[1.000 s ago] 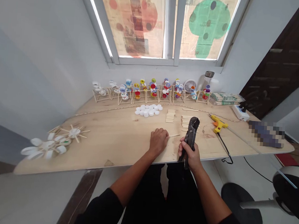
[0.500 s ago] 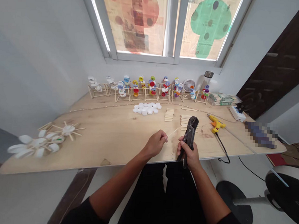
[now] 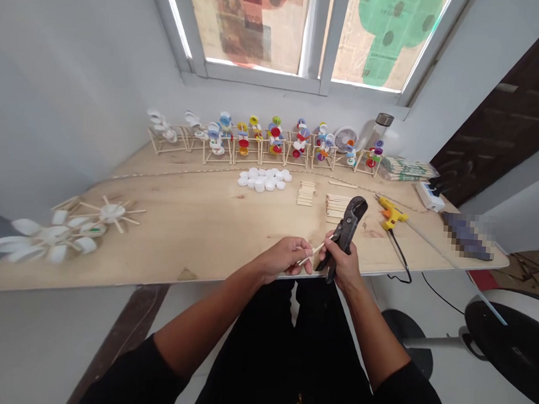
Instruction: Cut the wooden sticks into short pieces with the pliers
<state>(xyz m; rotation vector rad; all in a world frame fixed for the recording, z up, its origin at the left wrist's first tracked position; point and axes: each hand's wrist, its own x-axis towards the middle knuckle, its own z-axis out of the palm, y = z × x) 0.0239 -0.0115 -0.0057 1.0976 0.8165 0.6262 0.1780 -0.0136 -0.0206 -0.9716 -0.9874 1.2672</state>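
My left hand [image 3: 291, 256] pinches a thin wooden stick [image 3: 317, 248] near the table's front edge. The stick slants up to the right, and its upper end meets the fingertips of my right hand [image 3: 343, 262]. That right hand is wrapped round a black pipe cutter [image 3: 350, 219], held upright with its curved jaw at the top. Behind the cutter lies a pile of wooden sticks [image 3: 336, 205], and to its left a pile of shorter sticks [image 3: 305, 195]. Whether the stick touches the cutter cannot be told.
White bottle caps [image 3: 264, 180] are grouped mid-table. Several stick frames with coloured caps [image 3: 273, 147] line the back. A yellow glue gun [image 3: 392, 215] with a cord lies right, near a power strip [image 3: 430, 196]. White cap-and-stick wheels [image 3: 55, 235] lie left. A floor fan [image 3: 509, 342] stands lower right.
My hands have come closer together, and the stick's upper end has moved to the right hand's fingertips. The cutter leans more to the right. The view has tilted down slightly.
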